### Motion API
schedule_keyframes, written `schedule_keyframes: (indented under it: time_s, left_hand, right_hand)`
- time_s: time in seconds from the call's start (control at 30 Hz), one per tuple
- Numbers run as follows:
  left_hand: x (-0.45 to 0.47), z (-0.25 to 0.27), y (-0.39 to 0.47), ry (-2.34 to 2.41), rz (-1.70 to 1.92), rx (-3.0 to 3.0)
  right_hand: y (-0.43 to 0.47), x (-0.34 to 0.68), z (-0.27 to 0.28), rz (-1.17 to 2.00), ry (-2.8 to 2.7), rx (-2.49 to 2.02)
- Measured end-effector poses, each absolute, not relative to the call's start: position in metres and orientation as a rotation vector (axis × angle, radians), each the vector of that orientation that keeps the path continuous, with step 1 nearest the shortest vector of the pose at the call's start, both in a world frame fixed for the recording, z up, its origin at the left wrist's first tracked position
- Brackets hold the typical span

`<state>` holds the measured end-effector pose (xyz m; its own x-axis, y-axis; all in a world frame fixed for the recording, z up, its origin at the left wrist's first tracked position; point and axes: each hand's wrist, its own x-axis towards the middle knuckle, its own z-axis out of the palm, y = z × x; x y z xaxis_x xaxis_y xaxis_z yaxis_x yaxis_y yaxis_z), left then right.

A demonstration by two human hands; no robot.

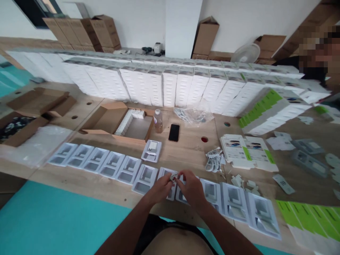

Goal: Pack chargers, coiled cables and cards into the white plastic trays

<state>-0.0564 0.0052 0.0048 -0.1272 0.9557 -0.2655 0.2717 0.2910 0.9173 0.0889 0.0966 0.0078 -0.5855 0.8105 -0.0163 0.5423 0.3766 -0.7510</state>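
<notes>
A small coiled white cable (173, 176) is pinched between my two hands, over a row of white plastic trays. My left hand (161, 186) grips it from the left, and my right hand (191, 187) has its fingers closed on the other side. Beneath them, two trays are partly covered by my hands. To the left stands a tray (145, 178) with moulded compartments; on the right, another tray (235, 200) has a pale flat piece in its lower compartment. More coiled white cables (214, 159) lie in a bunch beyond my right hand.
Behind the row are a tray with a white charger (152, 148), a black phone (174, 132), a bottle (158, 122) and an open carton (106, 122) of white adapters. Stacked white boxes (170, 88) form a wall at the back. Flat printed boxes (247, 150) lie right.
</notes>
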Motion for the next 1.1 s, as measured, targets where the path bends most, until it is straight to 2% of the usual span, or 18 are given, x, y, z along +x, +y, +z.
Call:
schedule_keyframes:
  time_s: [0.07, 0.17, 0.27, 0.43, 0.63, 0.8, 0.93, 1.1]
  left_hand:
    - [-0.074, 0.004, -0.002, 1.741, 0.824, 1.357]
    - [-0.105, 0.003, -0.01, 1.812, 0.612, 1.62]
    - [-0.146, 0.003, -0.011, 1.771, 0.558, 1.785]
    - [-0.231, -0.017, 0.009, 1.751, 0.824, 1.758]
    - [-0.274, -0.056, 0.035, 1.843, 0.456, 1.993]
    - [-0.262, -0.069, 0.024, 1.8, 0.286, 2.135]
    - [-0.266, -0.077, 0.017, 1.776, 0.359, 2.082]
    - [-0.282, -0.077, 0.018, 1.801, 0.638, 1.889]
  right_hand:
    - [0.098, 0.078, 0.006, 0.99, -2.352, -1.094]
    - [0.1, 0.052, 0.003, 1.238, -2.391, -0.909]
    - [0.102, 0.018, 0.0, 1.333, -2.385, -0.834]
    - [0.116, -0.034, -0.012, 1.197, -2.401, -0.818]
    - [0.144, -0.063, -0.05, 0.961, -2.223, -1.12]
    - [0.14, -0.078, -0.073, 1.003, -2.358, -1.065]
    - [0.129, -0.083, -0.079, 1.009, -2.525, -0.971]
    - [0.128, -0.09, -0.081, 0.846, -2.757, -0.809]
